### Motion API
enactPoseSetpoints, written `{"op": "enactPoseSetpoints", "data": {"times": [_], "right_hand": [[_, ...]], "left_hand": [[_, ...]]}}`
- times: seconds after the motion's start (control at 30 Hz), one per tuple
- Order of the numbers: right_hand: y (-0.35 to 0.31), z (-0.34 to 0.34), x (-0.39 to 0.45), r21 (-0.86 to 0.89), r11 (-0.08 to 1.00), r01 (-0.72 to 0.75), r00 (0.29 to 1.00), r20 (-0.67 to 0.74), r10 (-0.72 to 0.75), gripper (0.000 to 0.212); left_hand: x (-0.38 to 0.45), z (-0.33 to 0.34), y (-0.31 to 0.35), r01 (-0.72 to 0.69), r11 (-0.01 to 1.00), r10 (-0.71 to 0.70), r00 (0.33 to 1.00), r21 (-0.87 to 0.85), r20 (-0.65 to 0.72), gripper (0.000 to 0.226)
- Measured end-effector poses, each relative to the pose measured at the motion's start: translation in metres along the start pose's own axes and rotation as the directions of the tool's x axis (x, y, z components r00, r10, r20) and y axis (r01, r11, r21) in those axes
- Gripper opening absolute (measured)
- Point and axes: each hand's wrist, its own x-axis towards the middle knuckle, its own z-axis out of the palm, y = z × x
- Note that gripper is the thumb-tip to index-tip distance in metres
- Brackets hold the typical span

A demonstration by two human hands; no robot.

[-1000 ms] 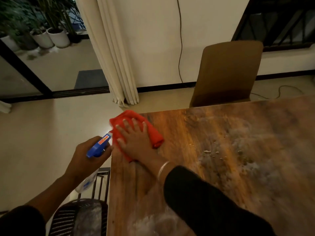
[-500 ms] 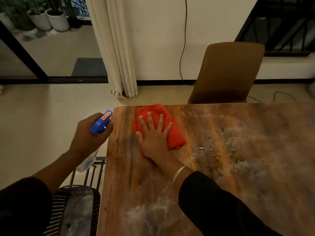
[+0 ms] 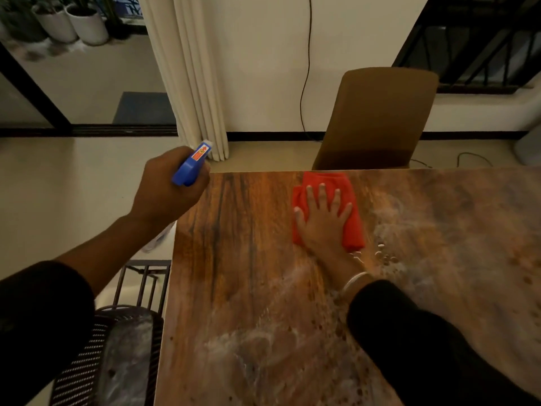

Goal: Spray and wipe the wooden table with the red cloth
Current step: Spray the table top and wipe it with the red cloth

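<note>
**Right hand flat on red cloth at bench far edge; left holds spray bottle off the left edge**

Right hand: palm down, fingers splayed, pressed flat on the red cloth. No pinch, just flat pressure from above. Wrist straight, forearm running back toward the camera across the bench, dark sleeve to the wrist, a metal bangle at the cuff.

Red cloth: folded or bunched, lying on the bench top, its far side at the far edge of the bench, right in front of the brown chair. The hand covers its middle; cloth shows on both sides and beyond the fingertips.

Left hand: grip wrapped tight round the spray bottle, held in the air just off the bench's left edge near its far left corner. Blue trigger head sticks out on top, nozzle pointing away from the camera. Arm bent, dark sleeve pushed up past the forearm.

Hard to tell:
- Bottle body mostly hidden by the hand and wrist; only a pale blurred bit shows below the wrist.
- Trigger finger not visible, cannot tell if it's squeezed.
- Label on the head unreadable.
- Bench surface: whitish smears and droplets right of and nearer than the cloth; left part of the bench looks darker and clean.
- Bench is cut off at the right and bottom of the view.
- Dark woven chair beside the bench's near left edge, partly cut off.
</note>
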Motion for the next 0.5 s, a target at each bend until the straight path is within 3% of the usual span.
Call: {"op": "enactPoseSetpoints", "data": {"times": [0.17, 0.27, 0.37, 0.5], "right_hand": [[-0.13, 0.035, -0.106, 0.118, 0.968, 0.221, 0.975, -0.044, -0.218, 0.075], [-0.153, 0.046, -0.152, 0.111, 0.934, 0.338, 0.941, -0.029, -0.337, 0.075], [-0.101, 0.039, -0.137, 0.118, 0.931, 0.346, 0.938, -0.084, -0.338, 0.071], [0.029, 0.014, -0.097, 0.007, 1.0, 0.005, 0.999, -0.04, -0.005, 0.072]], "left_hand": [[0.017, 0.018, 0.031, -0.03, 0.999, 0.031, 0.998, 0.017, -0.054, 0.017], [0.021, 0.022, 0.04, -0.066, 0.998, 0.067, 0.996, 0.022, -0.057, 0.017], [0.021, 0.019, 0.035, -0.093, 0.995, 0.094, 0.995, 0.044, -0.036, 0.019], [0.005, 0.003, 0.014, -0.03, 0.999, 0.031, 0.998, 0.017, -0.054, 0.023]]}}
